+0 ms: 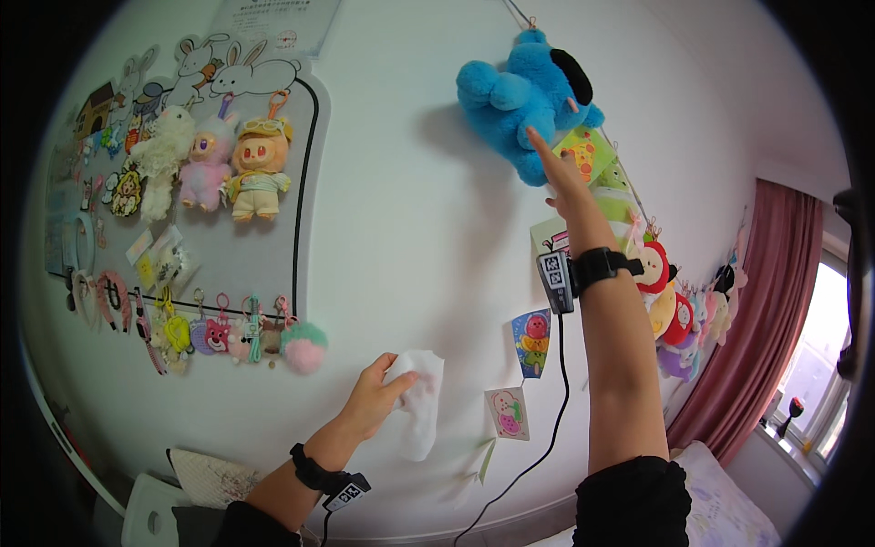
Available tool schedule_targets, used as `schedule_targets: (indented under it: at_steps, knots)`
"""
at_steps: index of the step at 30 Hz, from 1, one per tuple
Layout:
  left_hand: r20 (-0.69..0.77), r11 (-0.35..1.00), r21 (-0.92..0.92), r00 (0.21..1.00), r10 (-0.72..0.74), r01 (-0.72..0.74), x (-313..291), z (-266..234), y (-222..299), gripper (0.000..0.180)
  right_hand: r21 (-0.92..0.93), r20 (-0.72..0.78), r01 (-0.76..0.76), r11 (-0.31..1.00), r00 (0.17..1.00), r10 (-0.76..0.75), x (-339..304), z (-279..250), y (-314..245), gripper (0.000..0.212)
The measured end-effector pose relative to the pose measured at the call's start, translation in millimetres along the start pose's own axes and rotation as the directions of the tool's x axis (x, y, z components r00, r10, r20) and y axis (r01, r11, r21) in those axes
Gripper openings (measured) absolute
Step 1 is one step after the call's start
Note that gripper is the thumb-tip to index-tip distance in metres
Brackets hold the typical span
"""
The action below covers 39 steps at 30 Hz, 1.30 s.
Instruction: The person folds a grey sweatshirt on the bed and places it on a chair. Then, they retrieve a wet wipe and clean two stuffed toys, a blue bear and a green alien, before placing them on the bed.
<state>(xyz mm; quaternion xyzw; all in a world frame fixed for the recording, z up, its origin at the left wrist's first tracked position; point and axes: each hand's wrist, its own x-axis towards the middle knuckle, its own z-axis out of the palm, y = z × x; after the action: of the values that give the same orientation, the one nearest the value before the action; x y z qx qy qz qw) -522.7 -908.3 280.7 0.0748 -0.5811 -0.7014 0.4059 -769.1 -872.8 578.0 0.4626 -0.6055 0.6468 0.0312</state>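
My left hand (pixel 375 392) is closed around a thin white tissue or wipe (pixel 421 410), which hangs down beside the wall. Higher up, my right arm reaches out to a blue plush toy (pixel 510 100) with a black ear, hung from a cord on the wall. My right hand (pixel 569 180) is at the toy's lower edge with its fingers apart, and I see nothing held in it. Whether the fingertips press on the plush or only overlap it in view, I cannot tell. Just behind that hand is a green pennant (pixel 591 150) with a printed picture.
On the left wall is a grey pegboard (pixel 260 255) with dolls, keychains and headbands. More plush toys (pixel 679 319) hang along the cord at right, by a pink curtain (pixel 729 337). Card pennants (pixel 507 415) dangle lower down. A black cable (pixel 556 410) trails from my right wrist device.
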Motion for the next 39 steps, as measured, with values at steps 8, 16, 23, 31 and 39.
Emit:
schedule_targets:
  at_steps: [8, 16, 23, 31, 39]
  knots:
    - [0.029, 0.998, -0.049, 0.999, -0.036, 0.038, 10.6, -27.7, -15.0, 0.027, -0.126, -0.087, 0.132, 0.983, 0.986, -0.143, 7.6, 25.5, 2.8, 0.064]
    - [0.057, 0.991, -0.022, 0.990, -0.130, 0.131, 4.4, -31.6, -26.0, 0.027, -0.055, -0.113, 0.398, 0.916, 0.909, -0.401, -36.0, 36.5, 67.3, 0.036]
    - [-0.021, 0.999, -0.037, 0.999, -0.033, 0.032, -2.5, -34.6, -30.7, 0.033, 0.284, -0.202, 0.428, 0.858, 0.902, -0.382, -126.9, 40.4, 124.0, 0.022]
    - [0.270, 0.985, 0.144, 0.954, -0.132, 0.096, 11.0, -14.9, -64.3, 0.032, 0.068, -0.043, 0.129, 0.989, 0.991, -0.126, -300.7, -35.3, 176.1, 0.016]
    - [0.641, 0.915, 0.085, 0.681, -0.353, 0.394, -35.4, 103.1, -104.3, 0.096, -0.463, 0.172, 0.144, 0.874, 0.983, -0.071, -448.1, -149.8, 146.2, 0.054]
